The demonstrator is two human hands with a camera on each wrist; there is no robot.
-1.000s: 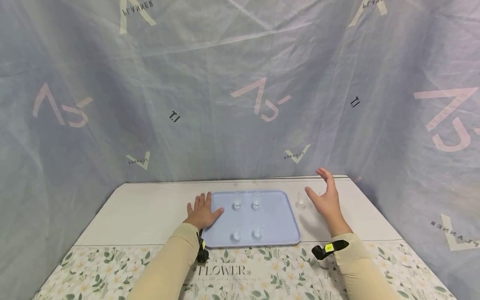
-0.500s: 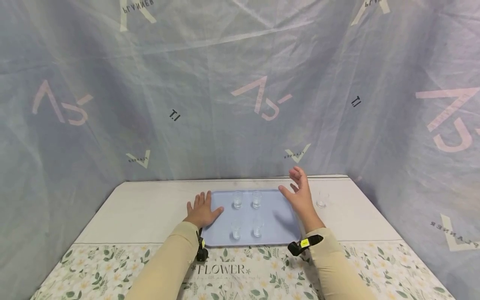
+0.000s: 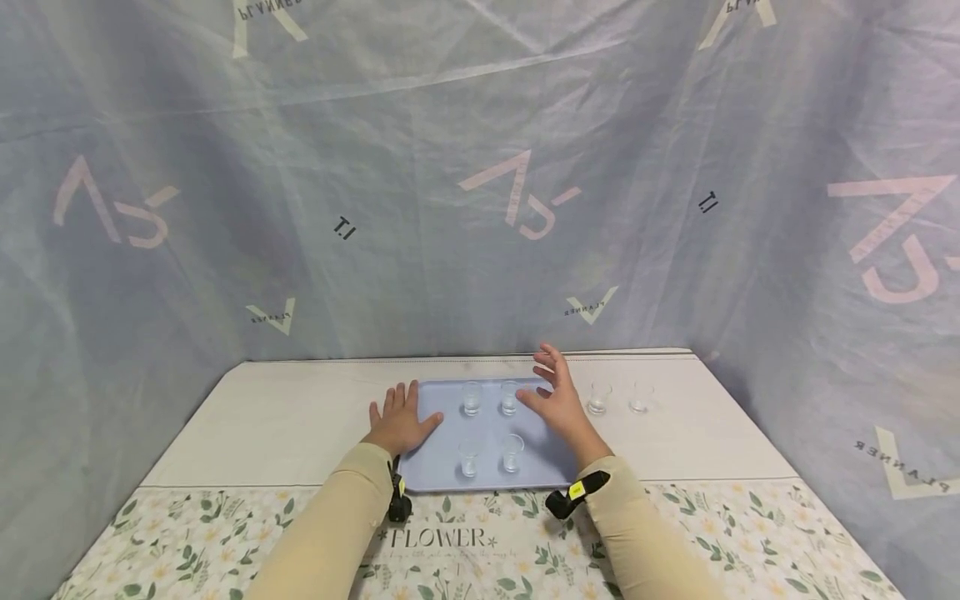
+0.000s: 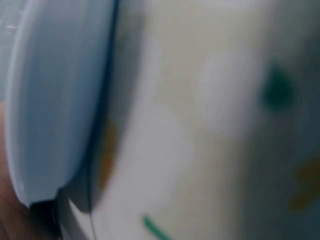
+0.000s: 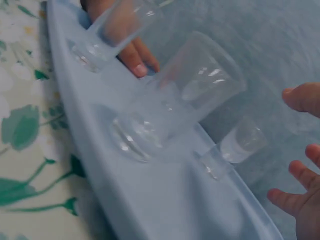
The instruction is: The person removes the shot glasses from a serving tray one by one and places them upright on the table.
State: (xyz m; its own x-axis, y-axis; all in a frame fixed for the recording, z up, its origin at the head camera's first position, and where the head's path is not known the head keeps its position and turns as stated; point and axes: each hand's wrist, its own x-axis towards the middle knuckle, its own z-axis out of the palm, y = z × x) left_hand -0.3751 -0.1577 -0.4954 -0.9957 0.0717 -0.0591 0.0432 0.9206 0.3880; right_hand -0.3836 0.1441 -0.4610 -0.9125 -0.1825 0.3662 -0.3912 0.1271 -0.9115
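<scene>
My left hand (image 3: 397,423) rests on the left rim of a blue tray (image 3: 442,433), its fingers straight and spread. Two small clear glasses stand upright at the tray's back, a left one (image 3: 471,400) and a right one (image 3: 509,400). Two more are at the front, a left glass (image 3: 468,460) and a right glass (image 3: 512,455). Above the tray's right part is my right hand (image 3: 558,404), fingers apart and holding nothing, nearest the back right glass. In the right wrist view a glass (image 5: 175,95) looms close, and the fingers (image 5: 305,172) show at the right edge.
Two more clear glasses stand on the white mat right of the tray, one nearer (image 3: 597,400) and one farther right (image 3: 641,398). A floral cloth (image 3: 450,575) covers the front. Grey curtain (image 3: 420,208) hangs behind and at both sides. The left wrist view is blurred.
My right hand has moved left, from beside the glasses on the mat to over the tray's right part. Both mat glasses now show plainly. The left hand stays on the rim.
</scene>
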